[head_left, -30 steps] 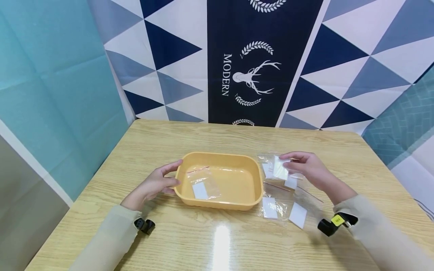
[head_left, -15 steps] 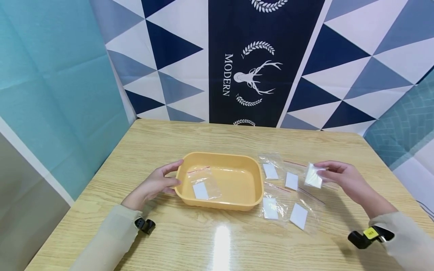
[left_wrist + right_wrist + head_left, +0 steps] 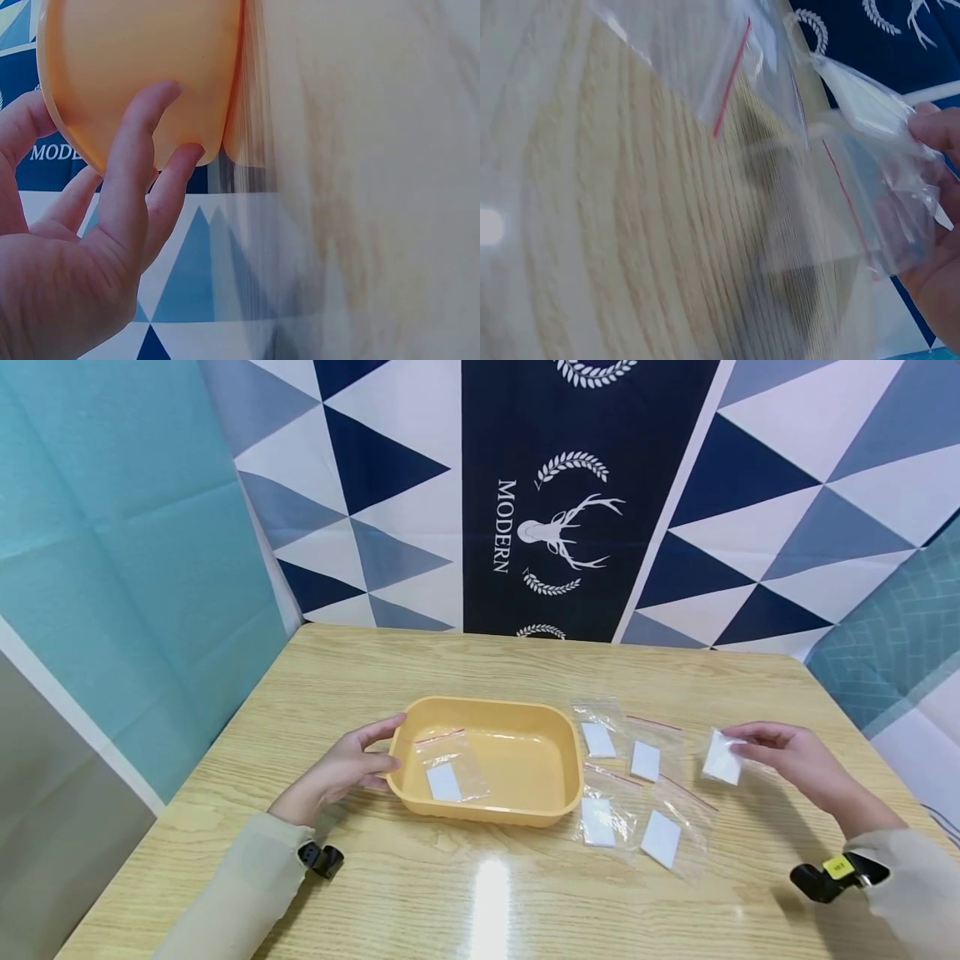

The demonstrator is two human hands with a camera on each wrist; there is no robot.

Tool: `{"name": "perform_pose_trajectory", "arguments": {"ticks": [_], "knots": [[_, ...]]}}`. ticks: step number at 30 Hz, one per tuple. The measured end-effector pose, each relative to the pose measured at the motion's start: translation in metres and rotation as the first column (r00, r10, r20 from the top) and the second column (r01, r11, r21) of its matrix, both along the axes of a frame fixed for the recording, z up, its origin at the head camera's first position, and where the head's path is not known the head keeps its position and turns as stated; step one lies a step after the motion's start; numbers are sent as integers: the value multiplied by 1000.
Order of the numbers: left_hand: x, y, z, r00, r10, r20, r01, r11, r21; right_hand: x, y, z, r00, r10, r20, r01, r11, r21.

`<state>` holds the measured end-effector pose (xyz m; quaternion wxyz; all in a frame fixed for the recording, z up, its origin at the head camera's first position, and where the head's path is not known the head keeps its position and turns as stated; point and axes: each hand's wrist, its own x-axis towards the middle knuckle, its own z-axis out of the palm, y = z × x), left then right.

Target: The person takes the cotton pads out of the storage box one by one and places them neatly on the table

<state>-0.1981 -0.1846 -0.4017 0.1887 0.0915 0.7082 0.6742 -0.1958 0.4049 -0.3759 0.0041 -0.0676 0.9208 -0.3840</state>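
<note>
My left hand (image 3: pixel 341 770) holds the left end of a yellow plastic tub (image 3: pixel 487 815). Its rim lies between thumb and fingers; in the left wrist view, fingers reach along the tub wall (image 3: pixel 187 45). Inside the tub lies a clear zip-lock bag (image 3: pixel 444 781) with a white flat piece. At the right, my right hand (image 3: pixel 806 768) pinches another zip-lock bag (image 3: pixel 722 758) above the table, a white piece showing in it. In the right wrist view, the clear plastic of this bag (image 3: pixel 870 97) and a red seal line hang by the fingers.
Several zip-lock bags with white pieces lie right of the tub, among them a back bag (image 3: pixel 598 739), a middle bag (image 3: pixel 645 761) and a front-right bag (image 3: pixel 661 838). They rest on a wooden table (image 3: pixel 390 893). A patterned cloth (image 3: pixel 405 493) hangs behind.
My right hand has moved right with its bag, away from the tub and over the table's right side. The bags beneath have come into view. Left hand and tub stay in place.
</note>
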Motion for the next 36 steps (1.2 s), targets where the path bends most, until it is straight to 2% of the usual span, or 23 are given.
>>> {"name": "perform_pose_trajectory", "arguments": {"ticks": [7, 12, 15, 17, 19, 20, 21, 22, 24, 26, 27, 31, 33, 36], "knots": [[0, 0, 0, 1000, -11, -9, 11, 1000, 0, -5, 0, -7, 998, 60, -27, -58, 995, 81], [0, 1, 0, 1000, -9, -7, 9, 1000, 1, -4, -2, -8, 999, 26, -32, -23, 997, 74], [0, 2, 1, 1000, -7, -4, 7, 1000, 4, -2, -2, -7, 999, 11, -44, -6, 994, 107], [-1, 3, 1, 1000, -4, -1, 4, 1000, 5, 1, 0, -4, 1000, 23, -4, -22, 999, 45], [-1, 3, 1, 1000, -4, -3, 4, 1000, 4, 3, 3, 0, 995, 92, 49, -89, 994, -66], [-1, 3, 1, 1000, -3, -2, 3, 1000, 3, 4, 6, 1, 984, 152, 92, -138, 980, -142], [-1, 3, 1, 1000, -3, -2, 3, 1000, 4, 5, 8, 3, 964, 225, 141, -191, 957, -220], [-1, 3, 0, 1000, -2, -1, 2, 1000, 4, 5, 10, 4, 935, 304, 185, -244, 926, -287], [-1, 2, 0, 1000, -1, -2, 1, 1000, 4, 5, 13, 6, 874, 424, 238, -335, 880, -338], [-1, 2, 0, 1000, -2, -2, 2, 1000, 5, 5, 13, 6, 841, 478, 254, -393, 862, -319], [-1, 2, 0, 1000, -3, -4, 3, 1000, 4, 5, 12, 6, 848, 472, 240, -403, 869, -285], [-1, 1, 0, 1000, -2, -5, 2, 1000, 1, 4, 4, 1, 934, 343, 100, -339, 939, -53], [-2, 0, 0, 1000, -1, -4, 1, 1000, -1, 2, -2, -2, 969, 245, 45, -248, 965, 81], [-2, -1, 0, 1000, 0, -4, 0, 1000, -4, -6, -8, -7, 995, 103, 14, -104, 970, 220]]}}
